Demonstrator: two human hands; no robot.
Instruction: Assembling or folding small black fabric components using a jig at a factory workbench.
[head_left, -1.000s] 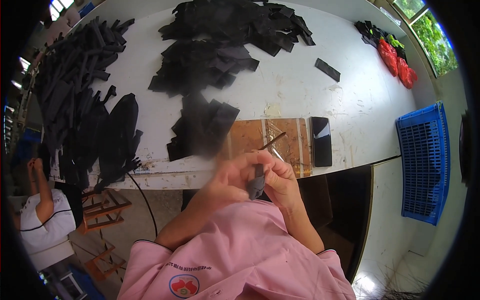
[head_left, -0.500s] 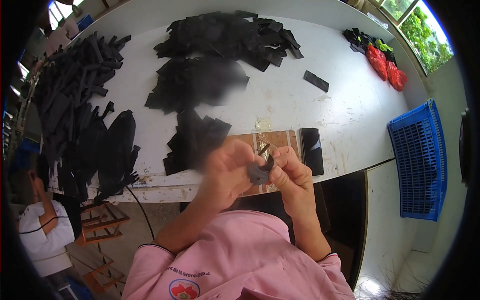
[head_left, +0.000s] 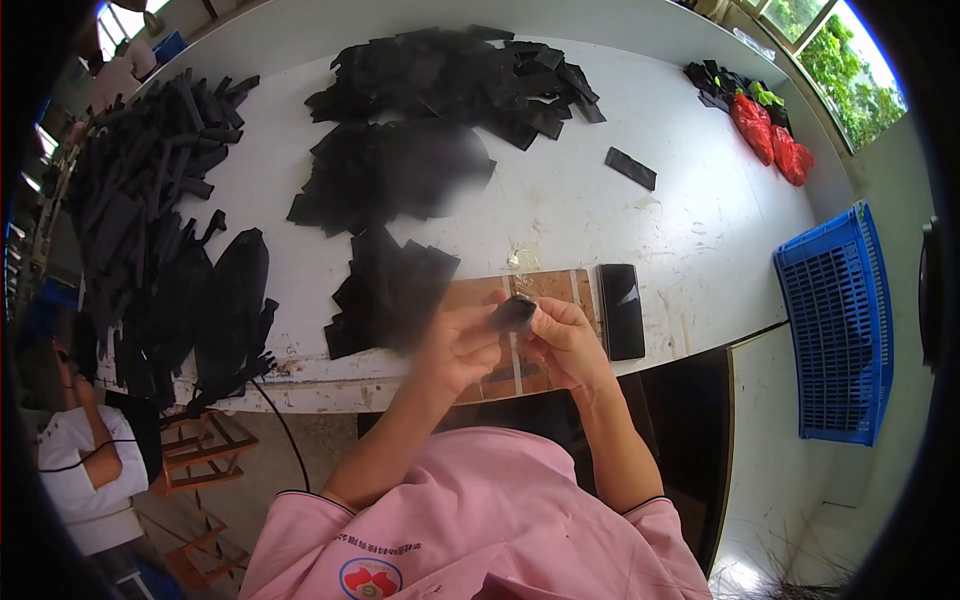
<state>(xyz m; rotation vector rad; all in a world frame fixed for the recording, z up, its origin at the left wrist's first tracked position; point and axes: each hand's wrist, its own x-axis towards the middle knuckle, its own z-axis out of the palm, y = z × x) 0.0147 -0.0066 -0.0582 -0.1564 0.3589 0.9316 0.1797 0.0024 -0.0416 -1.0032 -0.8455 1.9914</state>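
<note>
Between my two hands is a small black fabric piece [head_left: 515, 314], folded or curled into a rounded shape. My left hand [head_left: 458, 350] is closed on its left side, with the fingers bent. My right hand [head_left: 568, 342] pinches the right edge between thumb and fingers. Both hands are above a brown board [head_left: 558, 289] with pale strips across it, at the table's front edge. Left of the board lies a small heap of black fabric pieces [head_left: 385, 290]. A black phone-like slab [head_left: 621, 312] rests just right of the board.
Larger heaps of black pieces [head_left: 450, 75] cover the far middle, with long black strips [head_left: 150, 170] piled at left. One black rectangle [head_left: 631, 168] lies alone. Red bags [head_left: 752, 128] sit far right, above a blue crate [head_left: 838, 325]. Another person [head_left: 85, 450] is at lower left.
The black piece has turned in my hands and shows a darker, rounded face. My right hand has shifted slightly left, and my left fingers have curled lower around the piece.
</note>
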